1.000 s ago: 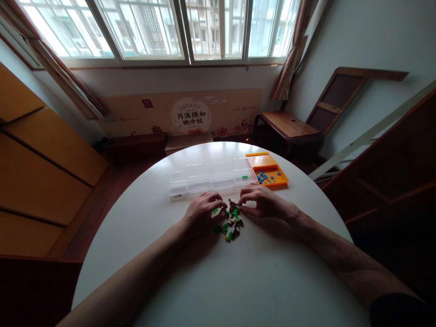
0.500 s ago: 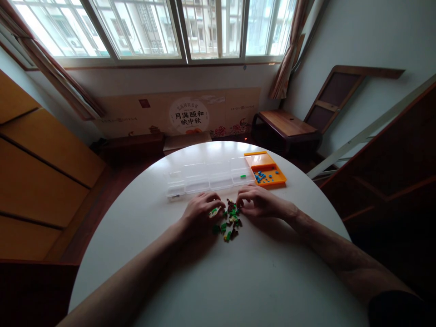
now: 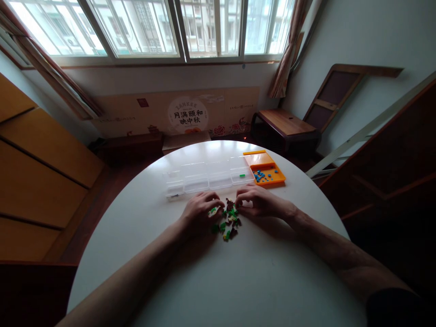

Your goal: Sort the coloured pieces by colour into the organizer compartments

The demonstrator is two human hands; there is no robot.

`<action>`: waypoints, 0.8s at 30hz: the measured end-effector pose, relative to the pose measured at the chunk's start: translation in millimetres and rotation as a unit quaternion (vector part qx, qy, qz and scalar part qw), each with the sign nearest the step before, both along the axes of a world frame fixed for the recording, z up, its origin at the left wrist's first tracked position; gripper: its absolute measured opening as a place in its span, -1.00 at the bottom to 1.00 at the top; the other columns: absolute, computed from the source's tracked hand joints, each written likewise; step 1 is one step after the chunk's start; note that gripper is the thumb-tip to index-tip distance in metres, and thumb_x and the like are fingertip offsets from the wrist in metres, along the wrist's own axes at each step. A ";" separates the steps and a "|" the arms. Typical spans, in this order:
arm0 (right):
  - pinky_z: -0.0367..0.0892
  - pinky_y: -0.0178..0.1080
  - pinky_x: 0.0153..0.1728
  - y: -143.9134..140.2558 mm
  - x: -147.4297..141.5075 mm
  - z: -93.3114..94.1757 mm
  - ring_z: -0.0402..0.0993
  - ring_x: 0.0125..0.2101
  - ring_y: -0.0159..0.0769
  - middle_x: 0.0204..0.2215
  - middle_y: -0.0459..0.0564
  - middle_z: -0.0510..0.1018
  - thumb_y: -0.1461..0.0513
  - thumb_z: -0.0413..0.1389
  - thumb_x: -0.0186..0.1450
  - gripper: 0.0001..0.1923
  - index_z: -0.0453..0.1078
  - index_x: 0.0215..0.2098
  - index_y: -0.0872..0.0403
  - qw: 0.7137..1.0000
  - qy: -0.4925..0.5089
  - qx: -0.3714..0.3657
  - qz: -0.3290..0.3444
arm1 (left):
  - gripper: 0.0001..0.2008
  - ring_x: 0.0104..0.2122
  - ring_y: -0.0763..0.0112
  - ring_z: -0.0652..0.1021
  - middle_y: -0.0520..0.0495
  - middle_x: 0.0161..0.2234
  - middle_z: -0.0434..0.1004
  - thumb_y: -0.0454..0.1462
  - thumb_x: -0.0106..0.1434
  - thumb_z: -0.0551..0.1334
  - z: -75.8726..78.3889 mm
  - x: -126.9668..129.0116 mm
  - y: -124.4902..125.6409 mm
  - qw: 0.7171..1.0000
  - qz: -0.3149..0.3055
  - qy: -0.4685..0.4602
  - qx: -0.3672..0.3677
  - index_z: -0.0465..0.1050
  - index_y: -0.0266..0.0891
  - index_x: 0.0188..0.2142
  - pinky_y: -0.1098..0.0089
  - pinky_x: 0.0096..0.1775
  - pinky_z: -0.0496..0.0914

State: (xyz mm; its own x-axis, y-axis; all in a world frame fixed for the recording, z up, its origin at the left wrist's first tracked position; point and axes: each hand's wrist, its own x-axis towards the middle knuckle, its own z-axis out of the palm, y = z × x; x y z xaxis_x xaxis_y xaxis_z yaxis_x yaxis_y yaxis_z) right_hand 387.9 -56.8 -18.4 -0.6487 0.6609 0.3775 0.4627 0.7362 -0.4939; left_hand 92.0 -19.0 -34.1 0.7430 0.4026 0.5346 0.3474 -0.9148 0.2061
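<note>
A small pile of toy building bricks point(image 3: 233, 213), green, brown and a few yellowish, lies on the white round table point(image 3: 218, 281). At its left edge my left hand point(image 3: 201, 211) rests with curled fingers, and green bits show in the gap beneath them. On the other side my right hand point(image 3: 260, 200) has its thumb and fingers bent together at the pile's edge. Whatever sits between the fingertips of either hand is too small or hidden to make out.
Beyond my hands stands a clear compartment box point(image 3: 195, 181) with one green brick point(image 3: 242, 175) in its right section. Beside it, an orange tray point(image 3: 272, 182) holds several small blue bricks point(image 3: 260, 175). A wooden stool point(image 3: 288, 122) stands past the table's far right edge.
Both hands stay at the pile with hardly any movement. The whole view has shifted very slightly; the bricks, box and tray look the same.
</note>
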 end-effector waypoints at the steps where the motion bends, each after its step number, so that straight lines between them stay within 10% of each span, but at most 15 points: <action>1: 0.42 -0.21 -0.10 1.2 0.5 -0.3 0.57 -0.22 -0.25 -0.22 -0.05 0.67 0.32 0.28 0.46 -0.91 0.58 -0.18 -0.01 1.000 0.003 0.006 -0.003 | -0.92 -0.23 0.30 0.63 -0.06 -0.17 0.67 -0.27 0.47 0.34 0.1 0.2 0.1 1.000 -0.002 -0.002 0.001 0.65 -0.12 -0.12 0.29 -0.13 0.47; 14: 0.47 -0.04 -0.14 44.5 81.3 -11.6 0.53 -0.32 -0.10 -0.35 0.01 0.63 0.24 0.26 0.39 -0.96 0.54 -0.24 0.03 0.924 0.062 0.124 -0.355 | -0.90 -0.22 0.30 0.64 -0.07 -0.16 0.69 -0.27 0.48 0.31 4.9 -1.8 -2.0 1.000 0.003 -0.002 -0.004 0.64 -0.12 -0.13 0.29 -0.13 0.49; 19: 0.48 0.00 0.04 34.1 67.6 -5.1 0.60 -0.11 -0.05 -0.16 0.05 0.70 0.32 0.23 0.35 -0.89 0.58 -0.20 0.01 0.955 0.039 0.124 -0.266 | -0.92 -0.22 0.30 0.64 -0.07 -0.17 0.68 -0.27 0.48 0.32 3.7 -0.3 -2.0 1.000 -0.001 -0.007 -0.002 0.64 -0.13 -0.14 0.29 -0.14 0.48; 24: 0.43 -0.19 -0.19 10.3 34.7 14.7 0.53 -0.30 -0.24 -0.27 -0.04 0.67 0.30 0.26 0.35 -0.92 0.60 -0.24 -0.01 0.997 -0.004 0.025 -0.078 | -0.91 -0.23 0.30 0.63 -0.06 -0.19 0.67 -0.26 0.49 0.31 1.3 1.4 1.0 1.000 -0.010 -0.006 -0.005 0.63 -0.14 -0.13 0.28 -0.12 0.47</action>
